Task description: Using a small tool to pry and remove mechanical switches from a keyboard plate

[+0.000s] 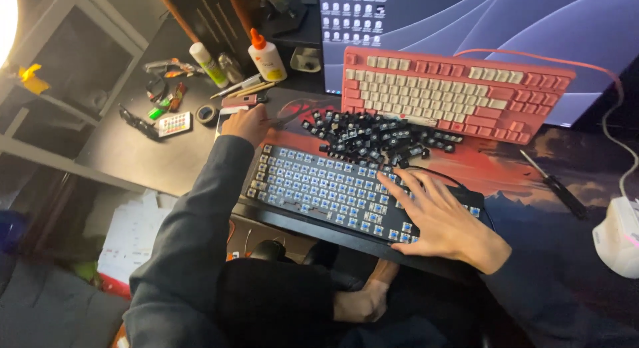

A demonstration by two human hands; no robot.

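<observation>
The stripped keyboard (333,188) lay at the desk's near edge; my right hand (446,221) rested spread across its bare blue switches. Beyond it sat the black keycap pile (373,138). My left hand (245,123) was curled round a thin tool (283,120). Farthest stood the pink keyboard (452,91).

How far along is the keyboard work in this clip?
Done: the black keyboard is stripped, blue switches bare, keycaps piled behind it. In hand: right hand flat on its right end; left hand reaching beyond its top-left corner. Untouched: the pink keyboard, fully capped.
</observation>
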